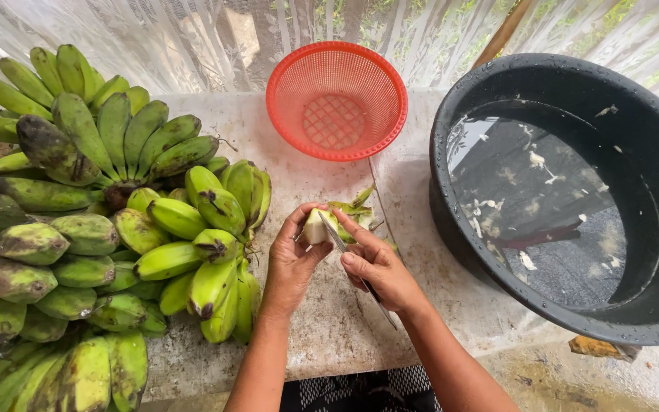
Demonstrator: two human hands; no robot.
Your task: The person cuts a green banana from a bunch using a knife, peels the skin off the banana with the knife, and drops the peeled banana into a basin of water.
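We see no packages, labels, signs or screens anywhere in this view, from twelve o'clock round to six.

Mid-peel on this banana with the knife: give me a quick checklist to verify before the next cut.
1. Left hand grips the half-peeled banana: ok.
2. Right hand holds the knife, blade against the fruit: ok.
3. Left fingertips out of the blade's path: cannot tell.
4. Red basket empty and close by: ok.
5. Black tub holds water: ok.
6. Green bananas within reach: ok.
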